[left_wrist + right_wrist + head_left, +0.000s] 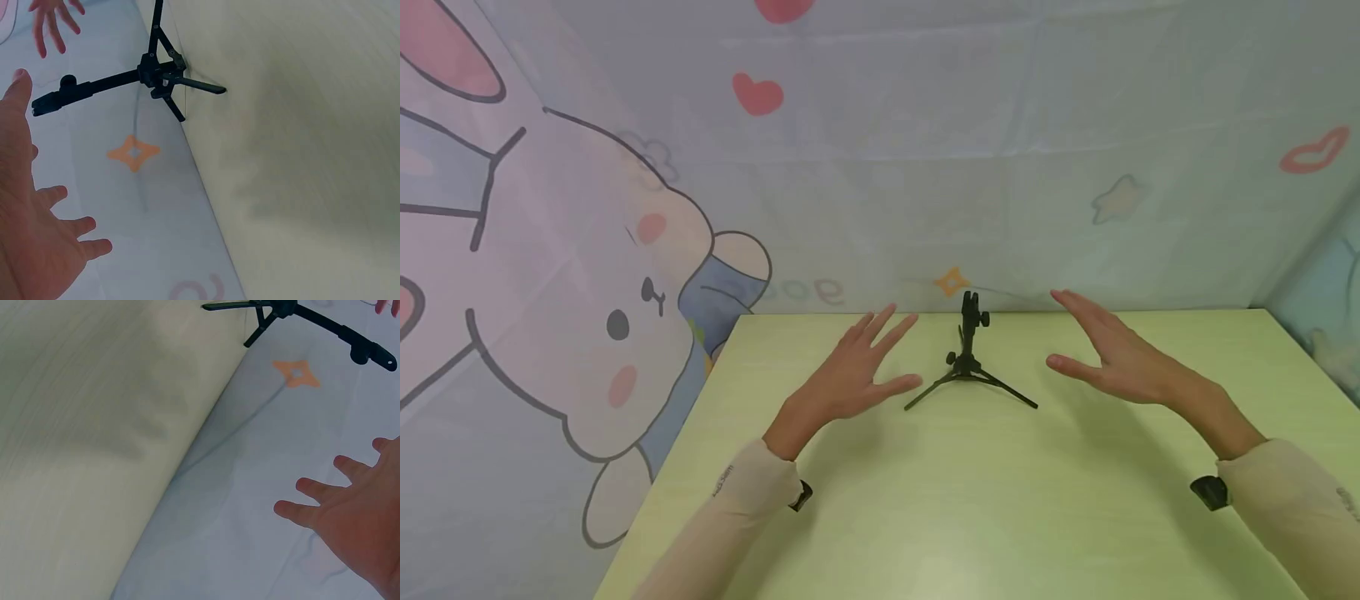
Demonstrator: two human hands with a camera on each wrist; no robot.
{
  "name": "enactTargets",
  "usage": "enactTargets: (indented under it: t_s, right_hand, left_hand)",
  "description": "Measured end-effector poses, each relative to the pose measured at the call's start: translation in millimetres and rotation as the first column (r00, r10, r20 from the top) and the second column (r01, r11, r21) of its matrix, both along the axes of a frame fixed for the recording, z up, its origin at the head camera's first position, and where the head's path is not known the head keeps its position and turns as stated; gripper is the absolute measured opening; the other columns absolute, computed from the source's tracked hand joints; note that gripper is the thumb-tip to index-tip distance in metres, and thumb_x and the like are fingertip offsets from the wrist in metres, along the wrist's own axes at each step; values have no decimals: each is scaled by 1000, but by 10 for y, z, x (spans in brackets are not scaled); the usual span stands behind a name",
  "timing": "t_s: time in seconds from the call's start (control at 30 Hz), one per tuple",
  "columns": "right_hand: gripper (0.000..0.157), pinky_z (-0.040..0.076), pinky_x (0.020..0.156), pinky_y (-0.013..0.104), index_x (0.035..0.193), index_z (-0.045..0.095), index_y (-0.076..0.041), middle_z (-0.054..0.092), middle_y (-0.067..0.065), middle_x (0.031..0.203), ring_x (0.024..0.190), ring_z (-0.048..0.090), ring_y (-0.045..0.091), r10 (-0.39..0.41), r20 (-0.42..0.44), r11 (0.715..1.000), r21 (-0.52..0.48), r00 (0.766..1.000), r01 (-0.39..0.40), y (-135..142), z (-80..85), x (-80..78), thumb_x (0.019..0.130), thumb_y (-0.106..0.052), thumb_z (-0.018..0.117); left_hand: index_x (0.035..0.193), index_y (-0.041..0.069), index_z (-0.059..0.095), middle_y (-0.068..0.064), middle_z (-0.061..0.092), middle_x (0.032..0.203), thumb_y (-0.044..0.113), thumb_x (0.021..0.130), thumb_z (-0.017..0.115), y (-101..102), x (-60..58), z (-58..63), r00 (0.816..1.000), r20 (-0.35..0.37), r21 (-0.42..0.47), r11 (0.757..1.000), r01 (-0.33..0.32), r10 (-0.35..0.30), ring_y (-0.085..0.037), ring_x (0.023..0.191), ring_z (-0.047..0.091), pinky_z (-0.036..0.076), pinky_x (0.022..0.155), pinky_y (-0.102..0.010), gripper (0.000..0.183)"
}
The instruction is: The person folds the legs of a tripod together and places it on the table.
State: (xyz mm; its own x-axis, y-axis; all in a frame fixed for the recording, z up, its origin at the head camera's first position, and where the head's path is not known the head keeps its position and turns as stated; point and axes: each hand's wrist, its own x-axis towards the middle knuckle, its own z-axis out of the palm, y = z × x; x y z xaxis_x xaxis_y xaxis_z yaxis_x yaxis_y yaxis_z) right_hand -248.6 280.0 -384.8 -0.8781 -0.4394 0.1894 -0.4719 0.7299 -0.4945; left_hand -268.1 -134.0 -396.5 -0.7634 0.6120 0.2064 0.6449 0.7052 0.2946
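A small black tripod stand (967, 358) is upright on the pale yellow-green table (955, 500), its legs spread and a knobbed clamp-like head on top. To its left, my left hand (853, 375) hovers over the table with fingers spread, the thumb tip near one leg. My right hand (1116, 358) is held up on the other side, farther from the stand, thumb apart from the straight fingers. Neither hand holds anything. In the left wrist view the stand (150, 75) appears sideways beyond the thumb; the right wrist view shows only part of it, at the top edge.
A pale cloth backdrop (925, 183) with printed hearts and stars rises behind the table's far edge. A large cartoon rabbit (587, 317) is printed on its left part. Both forearms wear light sleeves with a dark strap piece at each wrist.
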Motion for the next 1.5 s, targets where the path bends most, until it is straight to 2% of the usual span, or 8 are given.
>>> enactTargets:
  t_s: [0.27, 0.5, 0.73, 0.87, 1.13, 1.33, 1.5]
  right_hand:
    - [89, 21, 120, 65, 168, 10, -31, 14, -1, 172, 157, 15, 31, 18, 22, 997, -78, 1000, -16, -100, -154, -39, 101, -46, 67]
    - [87, 20, 121, 65, 168, 9, -32, 15, 3, 172, 157, 14, 32, 22, 56, 994, -107, 998, -16, -189, -310, -69, 103, -46, 65]
    - [84, 22, 121, 64, 168, 12, -30, 17, -1, 171, 157, 16, 30, 24, 89, 990, -137, 996, -12, -264, -447, -85, 103, -48, 63]
    - [81, 27, 119, 65, 168, 17, -27, 21, 0, 171, 154, 24, 36, 32, 99, 986, -168, 995, -15, -300, -527, -103, 104, -47, 62]
    - [73, 38, 110, 68, 166, 24, -21, 30, 9, 167, 142, 40, 47, 81, 105, 980, -191, 991, -60, -399, -675, -159, 106, -43, 59]
    - [70, 45, 105, 66, 164, 30, -17, 40, 15, 161, 135, 49, 47, 96, 134, 972, -225, 986, -64, -482, -768, -179, 106, -42, 61]
    - [68, 50, 102, 60, 161, 35, -12, 47, 20, 155, 127, 56, 43, 99, 142, 968, -242, 985, -63, -544, -830, -181, 105, -40, 63]
  left_hand:
    - [166, 44, 8, -4, 10, 174, 74, 100, 44, 109, -11, -167, 998, 57, 54, 999, 2, -5, -37, 158, 12, 19, 124, -59, 81]
    - [167, 41, 13, -3, 14, 173, 71, 102, 45, 252, -27, -305, 996, 84, 99, 995, 12, -20, -31, 157, 19, 25, 123, -56, 79]
    - [166, 40, 19, -1, 22, 171, 72, 101, 44, 363, -32, -415, 991, 133, 154, 988, -15, -5, -26, 154, 27, 34, 120, -55, 77]
    - [166, 33, 23, -4, 26, 169, 69, 102, 45, 417, -53, -480, 988, 156, 187, 982, -13, -16, -28, 152, 30, 35, 119, -55, 77]
    - [164, 20, 32, -8, 37, 163, 55, 107, 50, 518, -102, -619, 986, 162, 236, 972, -3, -36, -28, 148, 39, 37, 119, -50, 69]
    - [163, 21, 35, -7, 43, 158, 54, 108, 49, 599, -138, -710, 979, 202, 288, 957, -32, -28, -27, 130, 56, 50, 106, -45, 66]
    - [161, 18, 38, -13, 49, 152, 50, 109, 51, 663, -186, -769, 977, 209, 340, 939, -46, -28, -26, 126, 59, 54, 101, -42, 63]
